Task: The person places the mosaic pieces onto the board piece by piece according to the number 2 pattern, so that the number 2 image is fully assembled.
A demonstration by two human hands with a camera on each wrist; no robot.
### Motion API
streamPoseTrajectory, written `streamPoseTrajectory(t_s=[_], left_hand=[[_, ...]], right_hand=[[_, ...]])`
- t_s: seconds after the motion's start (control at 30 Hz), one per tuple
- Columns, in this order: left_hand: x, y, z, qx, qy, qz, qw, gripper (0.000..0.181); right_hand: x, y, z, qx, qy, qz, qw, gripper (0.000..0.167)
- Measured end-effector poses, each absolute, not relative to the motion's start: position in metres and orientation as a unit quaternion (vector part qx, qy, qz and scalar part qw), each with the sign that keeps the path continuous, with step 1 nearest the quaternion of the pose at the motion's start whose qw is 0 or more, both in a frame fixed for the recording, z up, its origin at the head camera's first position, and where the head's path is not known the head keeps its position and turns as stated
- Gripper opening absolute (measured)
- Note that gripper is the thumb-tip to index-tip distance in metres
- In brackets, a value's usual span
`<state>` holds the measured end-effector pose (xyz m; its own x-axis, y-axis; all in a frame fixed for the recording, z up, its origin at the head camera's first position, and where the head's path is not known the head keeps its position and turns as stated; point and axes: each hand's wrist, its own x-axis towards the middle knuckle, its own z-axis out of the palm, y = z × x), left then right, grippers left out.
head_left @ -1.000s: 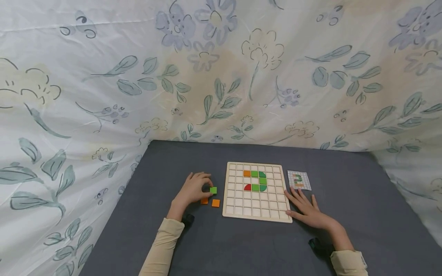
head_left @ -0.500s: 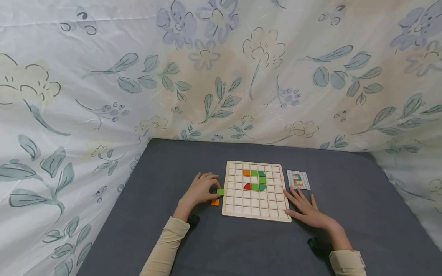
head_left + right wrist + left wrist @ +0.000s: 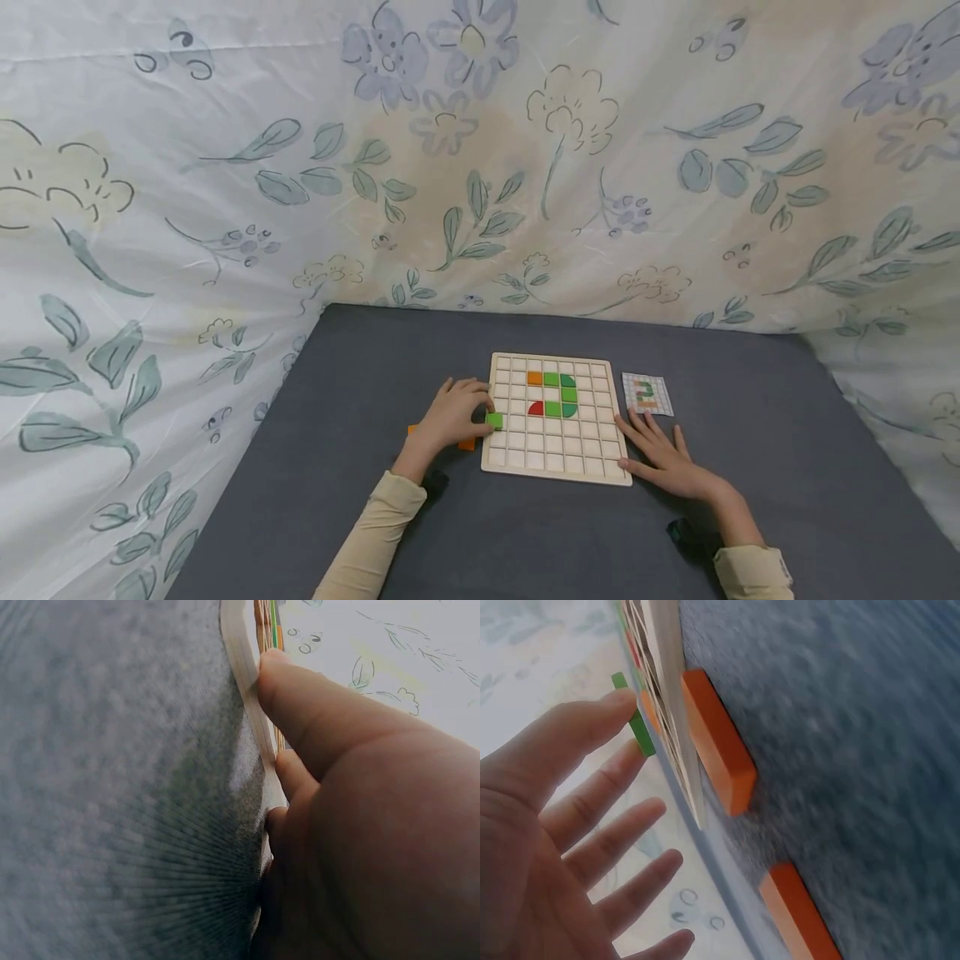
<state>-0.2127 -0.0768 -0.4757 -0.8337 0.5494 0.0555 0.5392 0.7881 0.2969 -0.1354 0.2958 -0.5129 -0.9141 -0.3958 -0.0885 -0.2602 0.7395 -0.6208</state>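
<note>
Between thumb and index finger, my left hand [image 3: 455, 413] pinches a green square tile [image 3: 494, 421] over the left edge of a wooden grid board [image 3: 555, 457]. In the left wrist view the green tile [image 3: 642, 727] is held on edge, and the other fingers are spread. Fingers spread, my right hand [image 3: 670, 460] rests on the board's right edge; the right wrist view has its thumb [image 3: 300, 697] against the rim. Orange, green and red tiles, some with rounded corners, sit in the board's cells, including a red quarter-round tile [image 3: 536, 408].
Beside the board's left edge lies an orange tile [image 3: 720, 742], with another orange tile [image 3: 799, 911] farther off; the left hand partly covers them in the head view. A printed pattern card [image 3: 647, 393] lies right of the board. Floral fabric [image 3: 480, 167] hangs behind the grey table [image 3: 525, 542].
My left hand has carried the green tile rightward from beside the board to over its left edge. The right hand has stayed in place.
</note>
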Motion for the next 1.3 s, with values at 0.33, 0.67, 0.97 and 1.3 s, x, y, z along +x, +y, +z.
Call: streamPoseTrajectory(t_s=[0.33, 0.67, 0.97, 1.3], left_hand=[[-0.214, -0.063, -0.476, 0.311, 0.938, 0.154, 0.015, 0.020], [-0.213, -0.045, -0.477, 0.318, 0.936, 0.147, 0.020, 0.021], [-0.212, -0.032, -0.475, 0.319, 0.935, 0.152, 0.022, 0.021], [-0.216, -0.021, -0.477, 0.322, 0.936, 0.141, 0.017, 0.021]], right_hand=[[-0.135, 0.295, -0.513, -0.177, 0.927, -0.314, 0.105, 0.069], [-0.135, 0.295, -0.513, -0.180, 0.925, -0.318, 0.104, 0.069], [-0.135, 0.297, -0.515, -0.187, 0.925, -0.317, 0.097, 0.069], [-0.136, 0.298, -0.516, -0.185, 0.923, -0.322, 0.104, 0.068]])
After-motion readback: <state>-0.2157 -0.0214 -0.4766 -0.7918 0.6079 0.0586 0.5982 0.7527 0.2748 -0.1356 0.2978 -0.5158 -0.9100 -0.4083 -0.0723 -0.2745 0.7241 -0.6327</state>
